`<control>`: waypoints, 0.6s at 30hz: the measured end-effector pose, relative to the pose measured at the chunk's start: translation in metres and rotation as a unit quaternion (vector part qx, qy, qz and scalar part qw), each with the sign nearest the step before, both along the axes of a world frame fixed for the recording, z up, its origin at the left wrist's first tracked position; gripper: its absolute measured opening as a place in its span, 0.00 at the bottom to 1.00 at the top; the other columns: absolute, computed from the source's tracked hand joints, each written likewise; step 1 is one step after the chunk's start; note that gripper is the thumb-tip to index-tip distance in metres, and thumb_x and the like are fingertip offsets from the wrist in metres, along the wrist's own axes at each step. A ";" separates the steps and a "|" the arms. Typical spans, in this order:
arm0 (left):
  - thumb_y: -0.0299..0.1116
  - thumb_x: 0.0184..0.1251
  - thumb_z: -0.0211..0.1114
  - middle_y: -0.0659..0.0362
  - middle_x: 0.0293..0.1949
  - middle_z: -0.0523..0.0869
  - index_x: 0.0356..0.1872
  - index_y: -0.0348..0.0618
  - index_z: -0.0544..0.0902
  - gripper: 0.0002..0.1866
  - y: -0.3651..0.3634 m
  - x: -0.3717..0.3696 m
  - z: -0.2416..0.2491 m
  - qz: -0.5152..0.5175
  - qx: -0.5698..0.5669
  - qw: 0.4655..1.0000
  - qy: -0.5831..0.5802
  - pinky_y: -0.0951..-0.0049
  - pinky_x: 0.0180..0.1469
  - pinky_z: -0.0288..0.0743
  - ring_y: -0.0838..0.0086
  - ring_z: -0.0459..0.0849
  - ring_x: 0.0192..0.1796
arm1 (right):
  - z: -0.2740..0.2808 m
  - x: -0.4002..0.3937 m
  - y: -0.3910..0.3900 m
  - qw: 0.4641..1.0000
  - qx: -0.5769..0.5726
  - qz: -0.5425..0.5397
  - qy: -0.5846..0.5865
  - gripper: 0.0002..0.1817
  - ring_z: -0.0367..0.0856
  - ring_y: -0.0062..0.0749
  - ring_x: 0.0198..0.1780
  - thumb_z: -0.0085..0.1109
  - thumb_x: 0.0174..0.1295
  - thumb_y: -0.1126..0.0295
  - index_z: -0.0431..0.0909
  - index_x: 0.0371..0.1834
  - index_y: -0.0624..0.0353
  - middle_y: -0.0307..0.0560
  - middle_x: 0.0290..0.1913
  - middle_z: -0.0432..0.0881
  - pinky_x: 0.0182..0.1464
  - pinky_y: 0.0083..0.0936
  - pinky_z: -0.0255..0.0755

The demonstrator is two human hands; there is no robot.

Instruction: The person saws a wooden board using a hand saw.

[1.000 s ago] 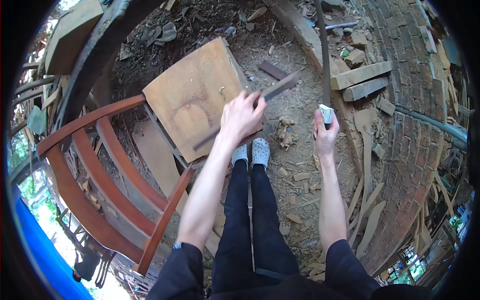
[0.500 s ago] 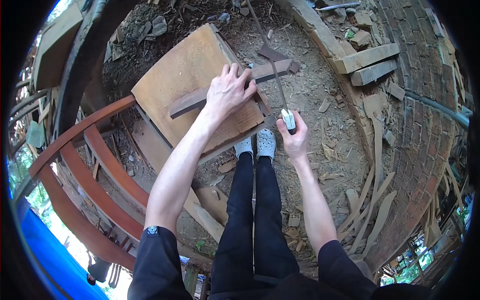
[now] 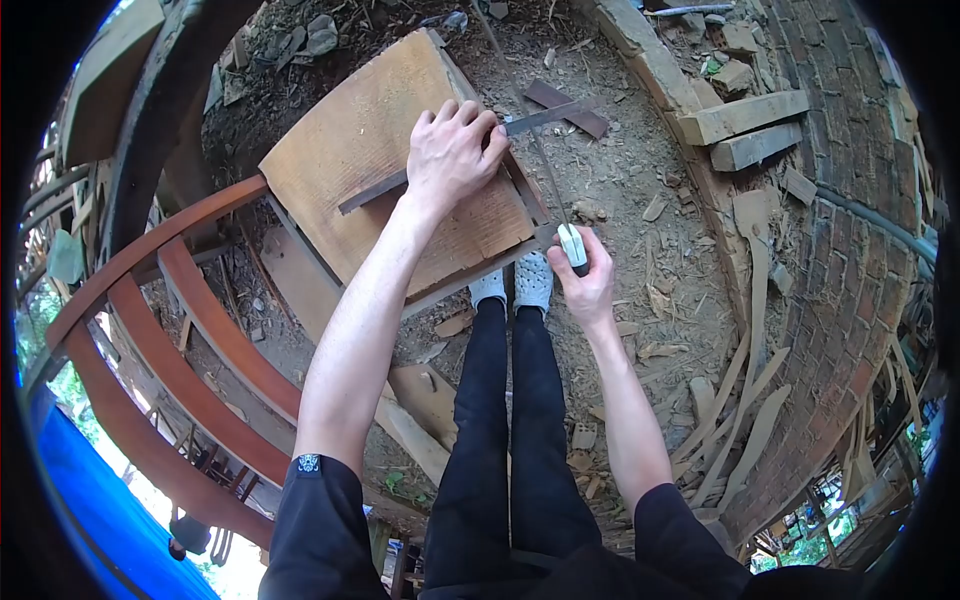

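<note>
My left hand [image 3: 450, 155] grips a narrow dark wooden strip [image 3: 372, 192] laid across a chair seat-like wooden board [image 3: 345, 120], fingers wrapped over its middle. The strip's far end sticks out past the board's right edge. In my right hand [image 3: 588, 280] is a handsaw, closed round its pale green-and-white handle [image 3: 572, 245]. Its long thin blade [image 3: 528, 120] runs up and away, crossing the strip's overhanging end in this view. On the ground beyond the strip lies a flat dark brown piece of wood [image 3: 566, 108].
Reddish-brown curved slats [image 3: 215, 320] of a chair back stand at the left. Wood shavings and scraps [image 3: 650, 290] litter the dirt floor. Timber blocks [image 3: 745, 118] lie at the upper right beside a brick surface [image 3: 840, 300], and long thin offcuts [image 3: 755, 410] lie lower right.
The strip has turned in my left hand and shows a narrower side. My left hand sits slightly higher in view, and the saw handle has shifted slightly down and left.
</note>
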State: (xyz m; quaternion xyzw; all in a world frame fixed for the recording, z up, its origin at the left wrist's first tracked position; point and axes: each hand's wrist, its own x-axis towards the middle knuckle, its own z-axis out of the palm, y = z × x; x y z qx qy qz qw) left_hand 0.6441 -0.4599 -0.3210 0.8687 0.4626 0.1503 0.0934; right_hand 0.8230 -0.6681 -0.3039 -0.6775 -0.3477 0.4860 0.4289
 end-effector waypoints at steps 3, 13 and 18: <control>0.45 0.79 0.62 0.61 0.40 0.86 0.41 0.50 0.88 0.13 0.001 0.000 0.001 -0.002 -0.014 1.000 -0.002 0.59 0.49 0.78 0.63 0.87 0.50 | 0.001 -0.001 -0.004 1.000 -0.001 0.018 -0.004 0.27 0.80 0.17 0.38 0.80 0.70 0.51 0.83 0.55 0.65 0.36 0.36 0.86 0.43 0.23 0.76; 0.44 0.77 0.61 0.59 0.42 0.89 0.42 0.49 0.91 0.14 0.002 0.001 0.000 -0.005 -0.002 1.000 0.014 0.57 0.49 0.82 0.61 0.89 0.49 | -0.009 -0.009 -0.017 1.000 -0.006 0.015 -0.005 0.26 0.80 0.17 0.38 0.80 0.69 0.54 0.83 0.54 0.66 0.37 0.36 0.86 0.43 0.23 0.77; 0.44 0.78 0.61 0.58 0.44 0.90 0.44 0.48 0.91 0.14 0.002 0.001 0.001 -0.008 -0.016 1.000 0.006 0.57 0.51 0.82 0.61 0.89 0.50 | -0.009 -0.011 -0.025 1.000 -0.017 0.013 -0.002 0.25 0.81 0.18 0.38 0.80 0.69 0.55 0.83 0.55 0.66 0.38 0.36 0.87 0.44 0.23 0.77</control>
